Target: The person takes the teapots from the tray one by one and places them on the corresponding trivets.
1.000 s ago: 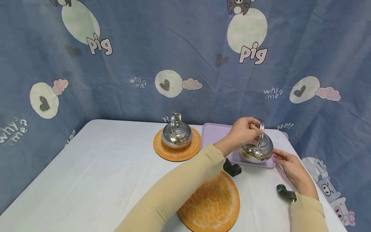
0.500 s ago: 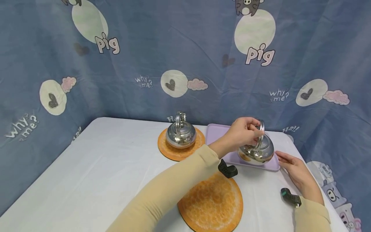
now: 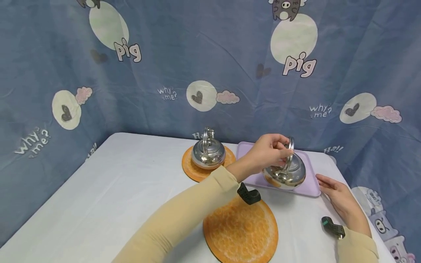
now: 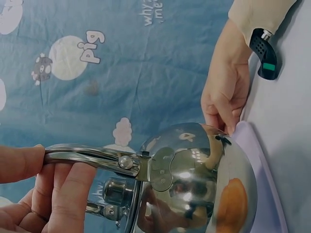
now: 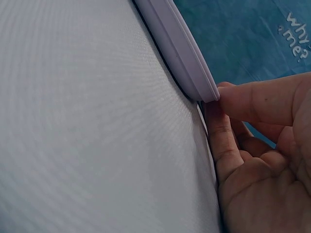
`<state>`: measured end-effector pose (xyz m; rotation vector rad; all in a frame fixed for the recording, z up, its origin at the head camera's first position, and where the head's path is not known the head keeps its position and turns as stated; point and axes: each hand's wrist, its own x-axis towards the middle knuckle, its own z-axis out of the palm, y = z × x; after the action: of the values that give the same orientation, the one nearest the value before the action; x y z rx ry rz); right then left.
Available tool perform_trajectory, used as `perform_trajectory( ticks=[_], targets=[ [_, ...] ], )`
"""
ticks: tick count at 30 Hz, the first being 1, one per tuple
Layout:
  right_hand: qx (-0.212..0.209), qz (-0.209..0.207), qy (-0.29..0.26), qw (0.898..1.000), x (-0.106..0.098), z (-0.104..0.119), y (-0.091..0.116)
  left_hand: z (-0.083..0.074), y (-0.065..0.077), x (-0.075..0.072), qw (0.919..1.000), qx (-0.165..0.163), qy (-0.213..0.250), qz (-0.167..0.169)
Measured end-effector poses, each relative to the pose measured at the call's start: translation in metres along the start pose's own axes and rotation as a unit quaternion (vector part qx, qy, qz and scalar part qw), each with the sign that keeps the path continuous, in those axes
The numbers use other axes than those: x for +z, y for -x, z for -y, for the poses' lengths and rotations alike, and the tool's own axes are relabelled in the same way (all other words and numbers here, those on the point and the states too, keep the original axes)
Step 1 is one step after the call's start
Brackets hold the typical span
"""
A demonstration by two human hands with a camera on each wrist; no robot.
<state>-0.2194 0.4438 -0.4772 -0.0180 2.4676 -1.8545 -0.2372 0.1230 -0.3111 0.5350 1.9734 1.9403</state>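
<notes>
My left hand (image 3: 270, 150) pinches the upright loop handle of a shiny steel kettle (image 3: 287, 171), thumb on one side and fingers on the other. The kettle tilts a little over the lilac tray (image 3: 308, 187); whether its base touches the tray, I cannot tell. In the left wrist view the handle (image 4: 92, 155) runs out from between the fingertips. At the tray's front right corner, my right hand (image 3: 338, 199) holds the rim. The right wrist view has the thumb (image 5: 257, 99) against the tray rim (image 5: 192, 58), with a fingertip just under it.
A second steel kettle (image 3: 208, 153) stands on a round orange mat (image 3: 189, 170) at the back. Another orange mat (image 3: 241, 232) lies in front, partly under my left forearm. A blue printed curtain (image 3: 210, 65) hangs behind the white table (image 3: 108, 190).
The kettle in my left hand has shifted left and slightly forward over the tray. My right hand stays at the tray's corner. The head view has turned slightly left.
</notes>
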Motion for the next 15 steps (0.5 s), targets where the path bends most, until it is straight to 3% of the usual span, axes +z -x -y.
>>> perform_trajectory(
  ticks=[9,15],
  targets=[
    [-0.010,-0.004,-0.010,1.000,0.000,0.000,0.001,-0.003,0.015,-0.012,0.9999,-0.002,0.007,0.009],
    [0.005,0.003,0.013,1.000,0.000,0.003,0.001,-0.005,0.027,-0.019,0.9999,0.006,0.004,0.011]
  ],
)
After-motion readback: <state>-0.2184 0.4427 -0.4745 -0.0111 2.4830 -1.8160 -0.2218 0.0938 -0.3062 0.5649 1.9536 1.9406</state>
